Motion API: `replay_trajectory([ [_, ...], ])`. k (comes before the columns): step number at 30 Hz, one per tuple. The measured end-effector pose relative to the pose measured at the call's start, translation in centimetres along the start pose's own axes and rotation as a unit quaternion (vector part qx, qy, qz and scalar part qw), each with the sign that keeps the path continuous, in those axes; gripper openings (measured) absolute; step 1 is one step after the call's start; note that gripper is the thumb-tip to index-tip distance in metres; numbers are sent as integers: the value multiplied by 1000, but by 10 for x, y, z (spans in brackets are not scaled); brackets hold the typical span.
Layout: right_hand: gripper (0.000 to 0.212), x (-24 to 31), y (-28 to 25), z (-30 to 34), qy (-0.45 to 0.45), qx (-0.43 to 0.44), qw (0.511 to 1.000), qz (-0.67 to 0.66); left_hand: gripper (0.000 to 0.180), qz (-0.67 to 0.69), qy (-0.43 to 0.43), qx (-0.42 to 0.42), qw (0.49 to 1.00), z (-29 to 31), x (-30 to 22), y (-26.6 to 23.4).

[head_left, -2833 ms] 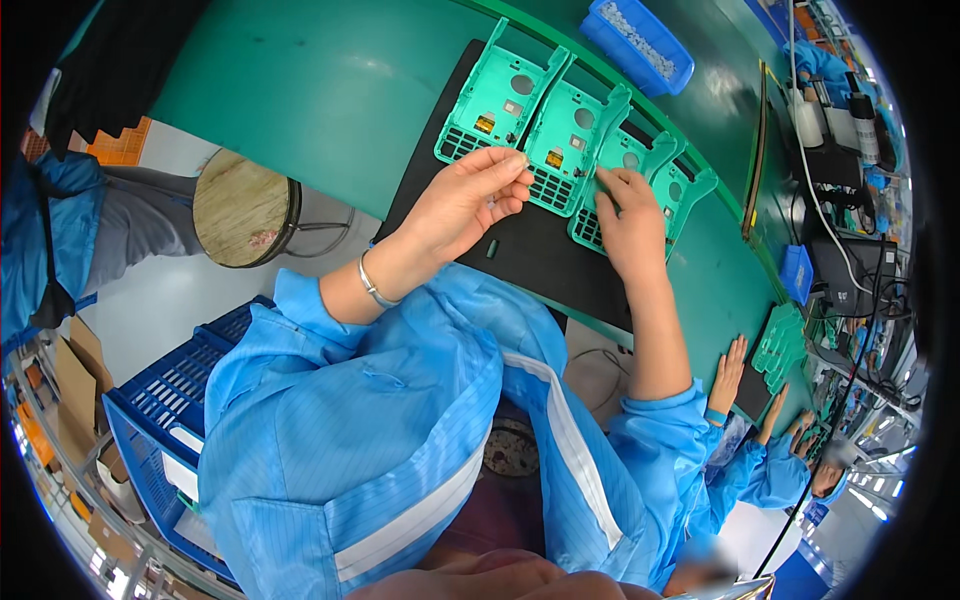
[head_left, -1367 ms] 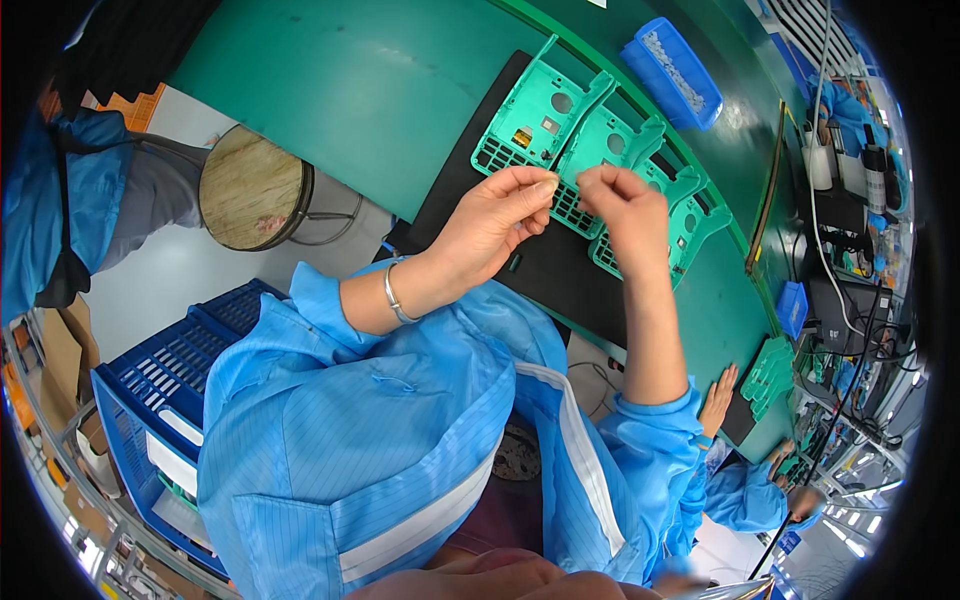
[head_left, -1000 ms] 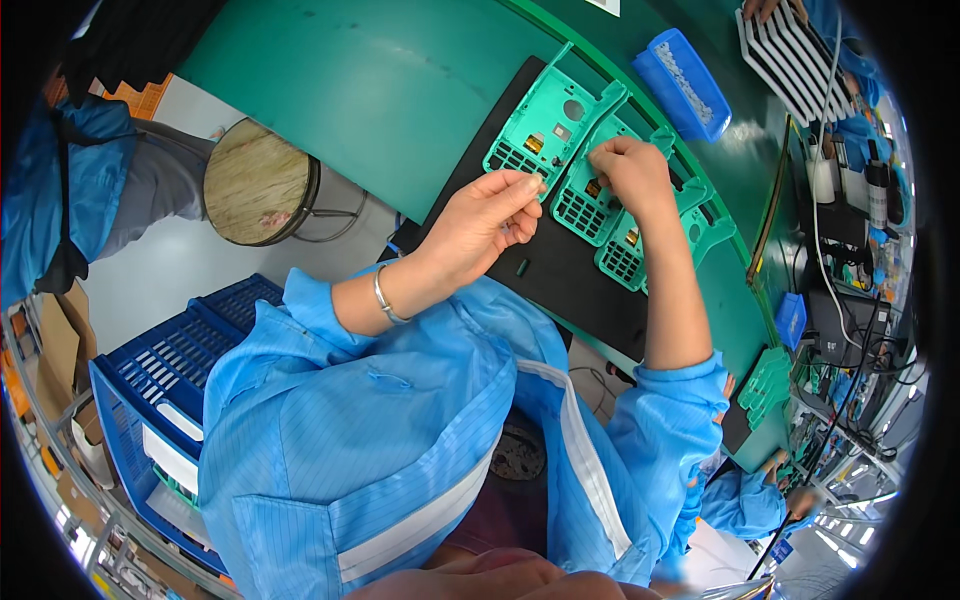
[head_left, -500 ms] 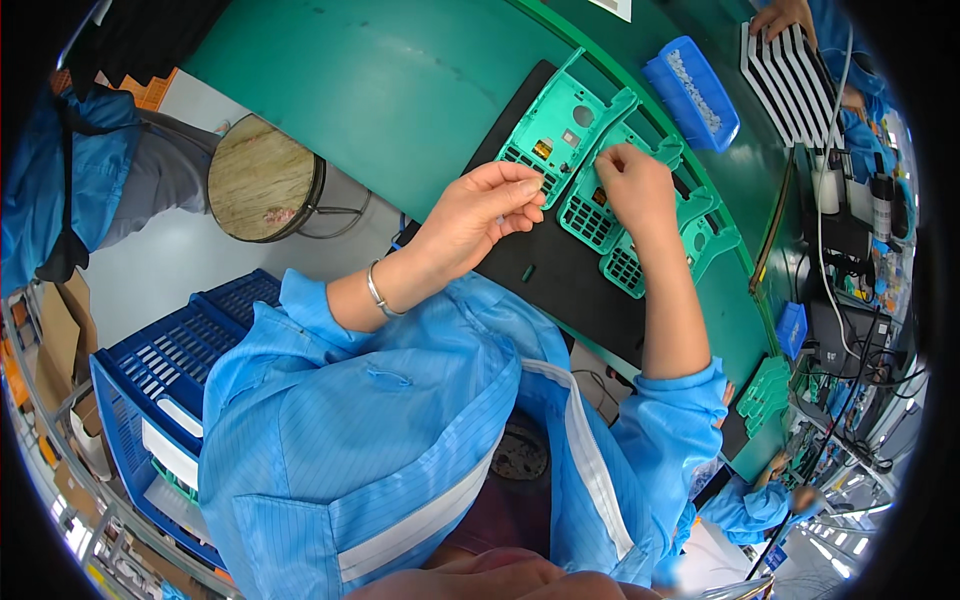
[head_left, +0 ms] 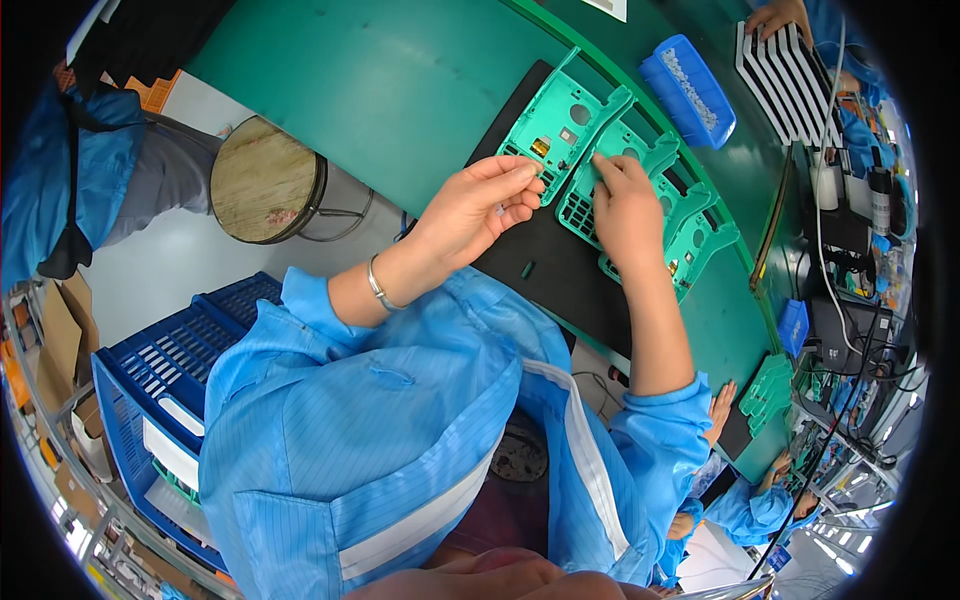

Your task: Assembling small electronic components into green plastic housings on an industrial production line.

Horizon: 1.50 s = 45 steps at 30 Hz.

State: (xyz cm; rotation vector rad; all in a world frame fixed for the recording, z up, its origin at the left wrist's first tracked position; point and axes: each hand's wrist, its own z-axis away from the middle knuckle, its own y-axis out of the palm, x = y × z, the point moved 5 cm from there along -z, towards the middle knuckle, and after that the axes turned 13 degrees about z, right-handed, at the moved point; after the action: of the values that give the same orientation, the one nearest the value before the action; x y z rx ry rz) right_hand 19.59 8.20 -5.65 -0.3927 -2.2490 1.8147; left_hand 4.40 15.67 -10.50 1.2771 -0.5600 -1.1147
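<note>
Several green plastic housings (head_left: 565, 118), with grid openings and curved arms, lie side by side on a black mat (head_left: 580, 291). My left hand (head_left: 480, 208) is pinched at the near edge of the leftmost housing. A small pale bit shows between its fingers, too small to name. My right hand (head_left: 630, 205) is over the neighbouring housing (head_left: 578, 212), its index finger stretched out with the tip at that housing's surface. The thumb stands apart from it, and I see nothing held there. A gold-coloured patch (head_left: 541, 147) sits in the leftmost housing.
Beyond the housings stands a blue bin (head_left: 690, 92) of small white pieces. A small dark green piece (head_left: 527, 270) lies on the mat. Another person's hand (head_left: 778, 18) touches a row of black-and-white panels (head_left: 785, 85). At left are a round stool (head_left: 265, 180) and blue crates (head_left: 150, 375).
My right hand has gone from a pinch to a stretched index finger and shifted slightly left and nearer me. My left hand stays pinched in nearly the same place.
</note>
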Motion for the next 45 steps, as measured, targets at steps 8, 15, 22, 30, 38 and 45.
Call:
replay_trajectory([
  [8,18,21,-17,14,117,58,923,-362,15,-3,-1,-13,1000,7,-1,-2],
  [15,12,50,-24,5,93,66,914,-389,13,18,35,14,999,2,6,-5],
  [22,15,42,-11,-9,151,72,907,-386,17,-4,44,8,999,1,-3,-9],
  [30,23,33,5,-66,128,102,973,-162,36,19,56,-24,998,10,-13,-15],
  [38,22,31,19,-82,110,123,984,-66,44,27,24,-34,999,8,-4,-17],
  [45,21,23,26,-97,85,232,962,-114,44,20,20,-41,999,6,-6,-14],
])
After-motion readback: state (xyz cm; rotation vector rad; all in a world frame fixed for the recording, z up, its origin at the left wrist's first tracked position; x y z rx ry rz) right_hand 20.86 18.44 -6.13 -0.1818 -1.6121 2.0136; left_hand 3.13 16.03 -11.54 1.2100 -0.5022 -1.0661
